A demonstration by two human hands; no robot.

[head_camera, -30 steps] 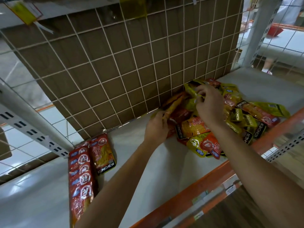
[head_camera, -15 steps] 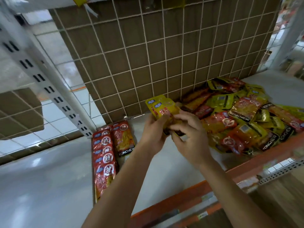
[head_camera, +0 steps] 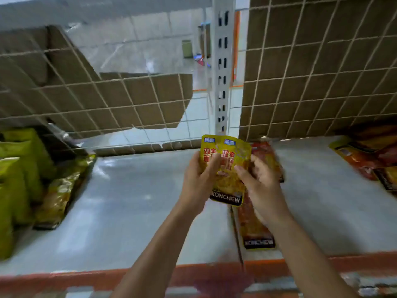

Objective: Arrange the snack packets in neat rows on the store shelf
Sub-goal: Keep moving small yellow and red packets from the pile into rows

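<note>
Two yellow snack packets (head_camera: 227,168) are being held upright and overlapping, one half covering the other, in the air above the middle of the shelf (head_camera: 139,201), nearer its back edge than its front. "KONCHEW" is showing along the bottom of the front packet. The left hand (head_camera: 198,183) is gripping their left side, with the thumb lying across the printed faces. The right hand (head_camera: 262,186) is pinching their right edge with its fingers curled; it is somewhat blurred.

Below and just behind the right hand, a row of red packets (head_camera: 255,229) is lying flat on the shelf, running from the back edge toward the front edge. At the right edge a loose pile of orange and red packets (head_camera: 369,160) is lying in disorder. Along the left edge green bags (head_camera: 19,168) are standing in a line, with a gold packet (head_camera: 62,190) lying just beside them.

An orange rail (head_camera: 64,278) is running along the front edge. A wire grid (head_camera: 129,104) is closing off the back edge, with cardboard sheets (head_camera: 311,72) sitting behind it and a slotted grey upright (head_camera: 222,72) rising between them.
</note>
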